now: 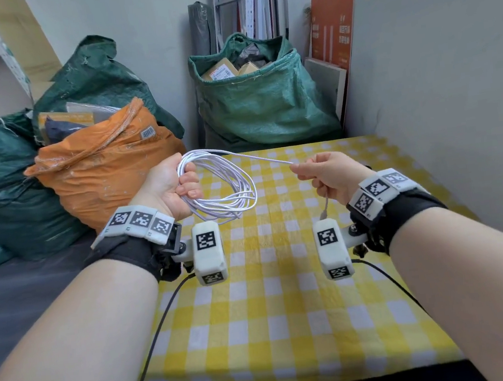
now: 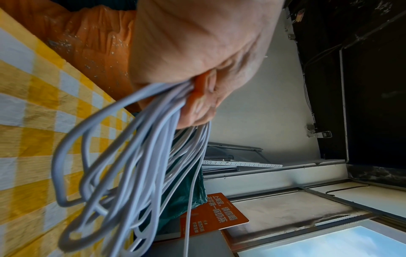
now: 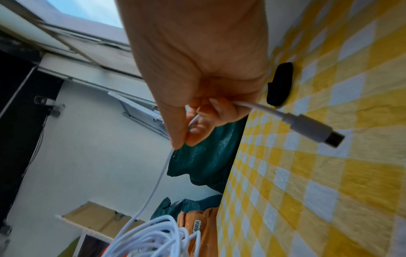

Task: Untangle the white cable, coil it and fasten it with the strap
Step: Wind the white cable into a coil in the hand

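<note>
The left hand [image 1: 171, 189] grips the coiled white cable [image 1: 223, 190] above the checked tablecloth [image 1: 258, 315]; the right hand [image 1: 328, 173] pinches its tail near the USB plug [image 3: 312, 129]. Loosening either grip could let loops spring apart. What is probably the black strap [image 3: 279, 84] lies behind the right hand, unobstructed.

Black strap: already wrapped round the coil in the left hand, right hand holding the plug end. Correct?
Not quite. The black strap lies loose on the yellow checked tablecloth, apart from the cable, as the right wrist view shows. The rest stands: the left hand grips the coil, and the right hand holds the cable just behind the plug.
</note>
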Motion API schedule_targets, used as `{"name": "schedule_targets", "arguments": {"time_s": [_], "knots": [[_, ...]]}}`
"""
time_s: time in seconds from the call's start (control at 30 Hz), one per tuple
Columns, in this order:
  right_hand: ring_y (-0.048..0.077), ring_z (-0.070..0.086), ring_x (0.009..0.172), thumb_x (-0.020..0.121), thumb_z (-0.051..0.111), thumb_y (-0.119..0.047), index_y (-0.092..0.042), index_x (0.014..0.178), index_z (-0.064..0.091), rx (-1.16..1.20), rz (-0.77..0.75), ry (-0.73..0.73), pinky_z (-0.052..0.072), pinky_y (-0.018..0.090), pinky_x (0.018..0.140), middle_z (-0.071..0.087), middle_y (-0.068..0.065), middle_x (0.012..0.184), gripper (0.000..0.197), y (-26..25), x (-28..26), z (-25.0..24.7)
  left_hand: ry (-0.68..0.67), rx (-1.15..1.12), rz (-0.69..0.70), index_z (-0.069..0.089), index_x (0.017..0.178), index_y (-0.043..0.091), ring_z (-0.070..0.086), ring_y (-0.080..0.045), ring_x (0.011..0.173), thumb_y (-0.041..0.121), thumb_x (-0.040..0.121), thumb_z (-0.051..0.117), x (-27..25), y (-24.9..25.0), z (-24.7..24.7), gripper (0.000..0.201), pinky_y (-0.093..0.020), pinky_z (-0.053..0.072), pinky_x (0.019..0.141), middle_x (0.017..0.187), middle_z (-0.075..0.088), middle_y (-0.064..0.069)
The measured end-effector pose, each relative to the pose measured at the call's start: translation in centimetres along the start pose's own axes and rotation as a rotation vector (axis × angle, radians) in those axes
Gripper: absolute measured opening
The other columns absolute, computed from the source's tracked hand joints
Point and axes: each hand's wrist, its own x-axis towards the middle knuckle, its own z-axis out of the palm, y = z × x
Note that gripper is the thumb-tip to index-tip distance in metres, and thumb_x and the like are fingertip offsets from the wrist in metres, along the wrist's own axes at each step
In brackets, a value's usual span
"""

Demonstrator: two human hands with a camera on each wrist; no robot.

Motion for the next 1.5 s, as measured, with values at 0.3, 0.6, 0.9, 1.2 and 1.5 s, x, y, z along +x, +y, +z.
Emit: {"name": "schedule_targets", "arguments": {"time_s": [0.3, 0.6, 0.9, 1.2, 1.5], "knots": [[0.012, 0.055, 0.058, 0.085, 0.065, -0.004, -0.007, 0.086, 0.07, -0.568, 0.021, 0.014, 0.05, 0.019, 0.051, 0.064, 0.007, 0.077, 0.006, -0.4, -0.8, 1.7, -0.1, -0.077, -0.048, 0.042, 0.052, 0.017, 0.022, -0.007, 0.024, 0.049, 0.098, 0.026, 0.3, -0.3, 0.0, 0.059, -0.016, 0.022, 0.033, 0.035, 0.026, 0.007], [0.017, 0.064, 0.071, 0.086, 0.061, -0.001, -0.01, 0.101, 0.07, -0.759, -0.048, -0.483, 0.058, 0.024, 0.072, 0.072, 0.011, 0.093, 0.02, -0.9, -3.0, 6.2, -0.138, 0.028, 0.055, 0.04, 0.064, 0.016, 0.028, -0.009, 0.032, 0.049, 0.098, 0.032, 0.5, -2.0, 1.5, 0.048, -0.016, 0.032, 0.04, 0.043, 0.033, 0.005], [0.008, 0.061, 0.066, 0.08, 0.069, 0.003, -0.015, 0.081, 0.068, -0.6, -0.184, -0.562, 0.054, 0.016, 0.064, 0.066, -0.002, 0.076, 0.018, -1.4, -3.3, 6.7, -0.24, 0.083, 0.086, 0.041, 0.07, 0.016, 0.034, -0.01, 0.042, 0.042, 0.1, 0.03, 0.4, -2.9, 1.7, 0.042, -0.023, 0.035, 0.052, 0.053, 0.037, 0.003], [0.015, 0.065, 0.082, 0.088, 0.063, -0.011, -0.027, 0.123, 0.061, -0.871, -0.108, -0.551, 0.058, 0.028, 0.078, 0.071, 0.008, 0.105, 0.039, -0.4, -2.6, 7.1, -0.186, 0.012, 0.134, 0.042, 0.068, 0.017, 0.032, -0.009, 0.038, 0.04, 0.1, 0.032, 0.7, -2.5, 1.2, 0.041, -0.023, 0.033, 0.05, 0.049, 0.035, 0.004], [0.019, 0.063, 0.097, 0.092, 0.044, -0.003, -0.026, 0.136, 0.05, -1.093, -0.155, -0.572, 0.056, 0.033, 0.086, 0.058, -0.002, 0.13, 0.05, 1.2, -1.2, 10.4, -0.15, -0.104, 0.135, 0.039, 0.067, 0.017, 0.03, -0.008, 0.037, 0.038, 0.1, 0.032, 1.6, -2.1, -1.3, 0.04, -0.018, 0.033, 0.045, 0.049, 0.034, 0.005]]}}
